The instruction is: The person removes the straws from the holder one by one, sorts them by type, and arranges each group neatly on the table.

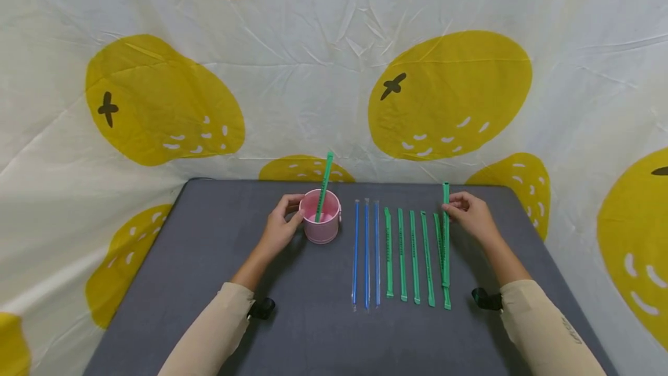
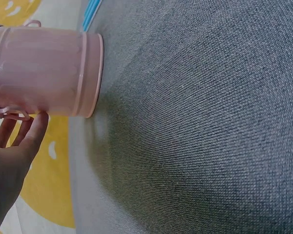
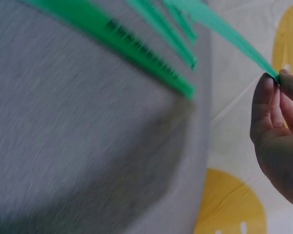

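Observation:
A small pink bucket (image 1: 320, 231) stands upright on the table, with one green wrapped straw (image 1: 325, 186) leaning inside it. At its left side, my left hand (image 1: 282, 225) holds the bucket between thumb and fingers, by the handle's ear in the left wrist view. My right hand (image 1: 471, 215) pinches another green wrapped straw (image 1: 446, 237) near its upper end between thumb and fingertips. That straw is raised off the table in the right wrist view and overlaps a green straw (image 1: 437, 228) lying beneath it in the head view.
Several green wrapped straws (image 1: 401, 254) lie in a row left of my right hand. Three blue straws (image 1: 367, 254) in clear wrappers lie between them and the bucket. A white cloth (image 1: 313, 91) with yellow fruit prints hangs behind the dark grey table (image 1: 313, 329).

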{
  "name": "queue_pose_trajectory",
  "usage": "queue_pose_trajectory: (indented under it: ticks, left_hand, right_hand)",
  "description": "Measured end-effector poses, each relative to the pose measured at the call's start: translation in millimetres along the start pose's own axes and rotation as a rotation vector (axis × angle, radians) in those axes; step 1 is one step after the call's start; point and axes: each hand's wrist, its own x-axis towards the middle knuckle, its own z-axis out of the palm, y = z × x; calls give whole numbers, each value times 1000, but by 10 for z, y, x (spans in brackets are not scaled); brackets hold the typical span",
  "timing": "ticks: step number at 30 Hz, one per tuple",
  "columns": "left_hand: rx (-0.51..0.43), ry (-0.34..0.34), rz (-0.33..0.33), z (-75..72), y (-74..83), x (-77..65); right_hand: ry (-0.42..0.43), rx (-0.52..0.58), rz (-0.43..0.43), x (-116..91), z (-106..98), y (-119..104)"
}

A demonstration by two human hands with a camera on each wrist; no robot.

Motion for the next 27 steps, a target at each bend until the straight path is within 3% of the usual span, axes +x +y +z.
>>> queue_pose_trajectory:
  ticks: [7,12,22,27]
  left_hand:
    - [2,1,-13,-5,10,6]
    - [5,6,-15,-1,23,6]
    - [-3,6,-17,-3,27,0]
    - [-5,1,-15,-1,25,0]
  right_hand:
    - [-130,-84,49,-10,-7,245]
    - [-213,-31,96,-15,5,343]
    - [-286,37,166,-13,25,441]
    - [-277,64,206,-36,48,455]
